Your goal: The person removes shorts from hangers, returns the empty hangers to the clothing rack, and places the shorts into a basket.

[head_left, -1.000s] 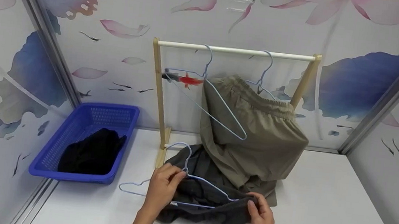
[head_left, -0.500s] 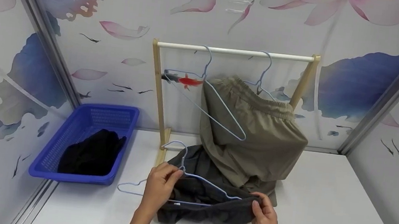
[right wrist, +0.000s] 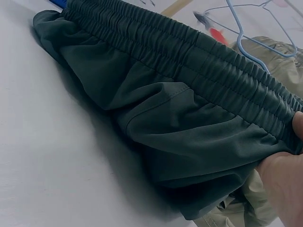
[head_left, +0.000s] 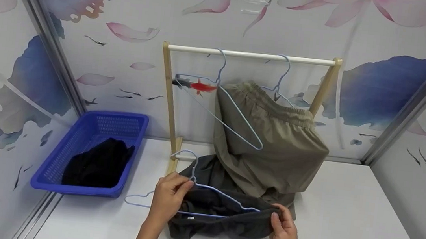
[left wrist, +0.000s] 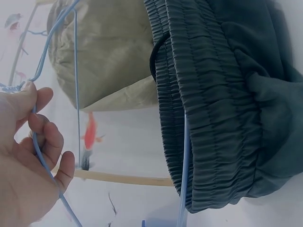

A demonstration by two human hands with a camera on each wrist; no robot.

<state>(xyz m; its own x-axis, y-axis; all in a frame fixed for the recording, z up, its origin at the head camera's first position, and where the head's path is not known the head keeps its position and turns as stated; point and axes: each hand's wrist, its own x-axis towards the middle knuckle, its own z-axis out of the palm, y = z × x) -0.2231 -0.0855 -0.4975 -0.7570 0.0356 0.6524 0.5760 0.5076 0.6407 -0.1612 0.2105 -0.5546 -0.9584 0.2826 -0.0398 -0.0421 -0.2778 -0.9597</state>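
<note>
My left hand [head_left: 168, 196] pinches a light blue wire hanger [head_left: 214, 188] just below its hook. The hanger's right arm sits inside the waistband of dark grey elastic-waist pants [head_left: 225, 228]; its left arm sticks out past my left wrist. My right hand [head_left: 284, 238] grips the right end of that waistband, thumb on the near side. In the left wrist view, the hanger's lower bar [left wrist: 185, 161] passes into the waist opening. Gathered elastic [right wrist: 189, 52] shows along the waistband in the right wrist view, and the fabric below hangs in folds close over the white table.
Behind the hands stands a wooden rack with a white rail [head_left: 251, 55]. A bare blue hanger [head_left: 239, 112] and khaki pants [head_left: 273, 149] on another hanger hang from it. At left, a blue basket [head_left: 139, 143] holds a black garment [head_left: 97, 164].
The hanger and my left hand have shifted slightly left. My right hand has moved a little right, drawing the waistband wider around the hanger's right end.
</note>
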